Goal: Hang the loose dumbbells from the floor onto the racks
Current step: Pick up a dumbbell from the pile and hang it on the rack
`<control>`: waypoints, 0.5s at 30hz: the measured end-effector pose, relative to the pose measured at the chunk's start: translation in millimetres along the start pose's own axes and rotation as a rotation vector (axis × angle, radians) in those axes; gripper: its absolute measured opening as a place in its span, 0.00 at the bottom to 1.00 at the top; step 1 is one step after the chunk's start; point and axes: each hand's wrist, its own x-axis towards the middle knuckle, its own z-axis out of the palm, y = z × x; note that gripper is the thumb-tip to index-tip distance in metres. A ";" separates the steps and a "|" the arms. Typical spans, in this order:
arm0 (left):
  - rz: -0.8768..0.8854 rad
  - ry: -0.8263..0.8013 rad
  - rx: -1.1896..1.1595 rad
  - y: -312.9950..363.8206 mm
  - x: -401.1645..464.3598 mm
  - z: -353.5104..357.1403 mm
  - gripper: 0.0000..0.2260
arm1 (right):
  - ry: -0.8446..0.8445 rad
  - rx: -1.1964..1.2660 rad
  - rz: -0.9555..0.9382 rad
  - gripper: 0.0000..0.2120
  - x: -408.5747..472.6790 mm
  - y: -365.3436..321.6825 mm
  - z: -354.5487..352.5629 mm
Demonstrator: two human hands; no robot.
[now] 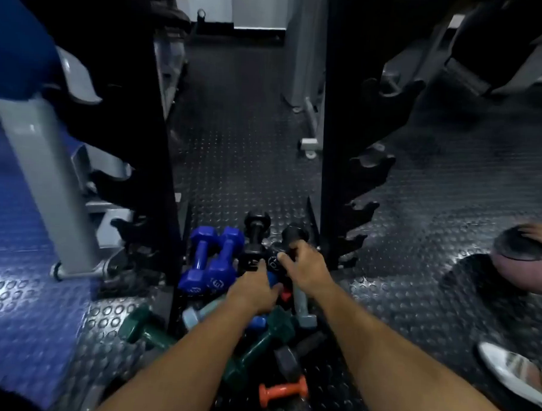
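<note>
Dumbbells (227, 312) heaped on floor; right hand (307, 264) grips a black one (288, 240), left hand (253, 293) unclear.

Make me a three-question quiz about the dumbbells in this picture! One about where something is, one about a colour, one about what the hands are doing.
1. Where does the small orange dumbbell lie?
A. on a rack hook
B. on the floor, nearest the camera
C. in the left hand

2. What colour is the side-by-side pair of dumbbells next to the left rack?
A. blue
B. yellow
C. white

3. What is the right hand doing?
A. hanging open in the air
B. resting on the ball
C. gripping a black dumbbell

Answers: 1 B, it lies on the studded mat below the pile. 2 A, both are bright blue. 3 C, its fingers wrap the black handle.
</note>
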 end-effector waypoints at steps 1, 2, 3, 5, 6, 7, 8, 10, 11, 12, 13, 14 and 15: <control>0.015 -0.003 -0.020 -1.1 12.6 2.6 0.40 | 0.000 0.036 0.007 0.26 10.5 2.2 3.8; 0.016 -0.012 -0.044 -0.3 24.6 6.7 0.40 | 0.003 0.051 0.021 0.27 20.8 6.2 6.2; 0.007 -0.013 -0.072 -0.3 36.0 10.1 0.41 | 0.016 0.062 0.029 0.27 31.1 10.7 8.5; -0.047 -0.011 -0.137 0.0 57.2 16.0 0.41 | 0.037 0.072 0.054 0.27 51.2 17.8 12.0; -0.071 -0.011 -0.169 2.7 65.6 19.6 0.41 | 0.044 0.081 0.068 0.28 61.6 21.1 13.6; -0.087 -0.013 -0.197 4.3 73.9 23.1 0.41 | 0.040 0.100 0.078 0.28 71.8 24.7 14.6; -0.102 -0.013 -0.203 7.0 80.2 24.8 0.41 | 0.031 0.119 0.085 0.27 81.3 28.0 15.8; -0.124 -0.011 -0.247 9.6 94.5 31.4 0.40 | 0.017 0.161 0.109 0.27 100.5 35.2 20.0; -0.132 -0.012 -0.279 11.7 99.4 33.9 0.39 | 0.018 0.183 0.126 0.27 110.1 39.3 24.0; -0.141 -0.019 -0.308 13.7 103.8 36.5 0.39 | 0.021 0.203 0.151 0.26 119.0 42.8 28.7; -0.147 -0.021 -0.346 14.4 109.0 39.0 0.38 | 0.023 0.224 0.189 0.26 127.7 45.7 33.2; -0.171 -0.031 -0.388 14.5 113.5 41.1 0.37 | 0.021 0.243 0.236 0.27 135.4 48.2 37.9; -0.198 -0.037 -0.437 15.2 118.9 42.3 0.37 | 0.011 0.256 0.281 0.27 141.3 49.5 41.6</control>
